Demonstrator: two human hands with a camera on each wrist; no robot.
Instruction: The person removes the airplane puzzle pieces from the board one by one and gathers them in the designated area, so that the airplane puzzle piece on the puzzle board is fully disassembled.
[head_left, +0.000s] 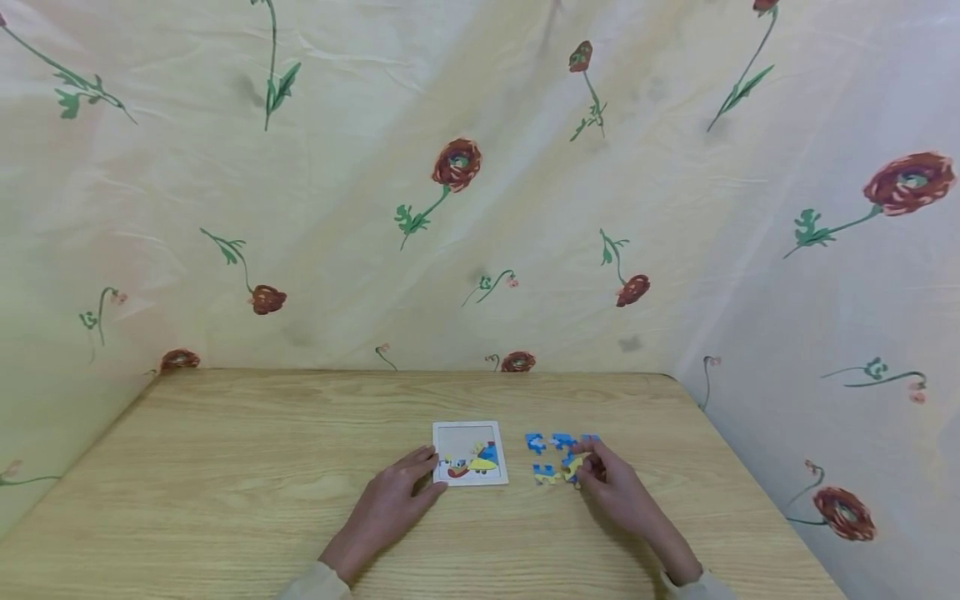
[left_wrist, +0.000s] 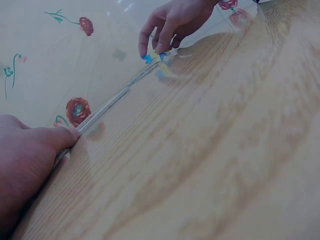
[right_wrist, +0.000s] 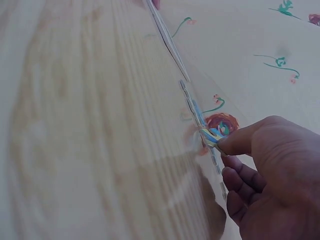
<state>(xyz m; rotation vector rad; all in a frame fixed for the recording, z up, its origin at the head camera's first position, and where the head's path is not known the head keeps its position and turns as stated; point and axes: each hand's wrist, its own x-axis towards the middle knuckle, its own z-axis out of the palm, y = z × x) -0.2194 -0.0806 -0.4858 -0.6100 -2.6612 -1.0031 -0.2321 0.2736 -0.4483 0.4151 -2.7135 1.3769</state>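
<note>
A white-framed puzzle tray (head_left: 446, 481) lies flat on the table, partly filled with yellow, red and blue pieces along its lower part. My left hand (head_left: 396, 502) rests at the tray's left edge, fingers fairly straight and thumb (left_wrist: 57, 138) touching the near corner. To the right of the tray my right hand (head_left: 617, 492) pinches a yellow and blue puzzle piece (right_wrist: 212, 138) between thumb and index finger, tilted up from the table. Loose puzzle pieces (head_left: 545, 474) lie near and under that hand, and the hand hides some of them.
The wooden table (head_left: 285, 450) extends around the tray and pieces. A flowered cloth (head_left: 337, 183) hangs behind the table's far edge and along both sides.
</note>
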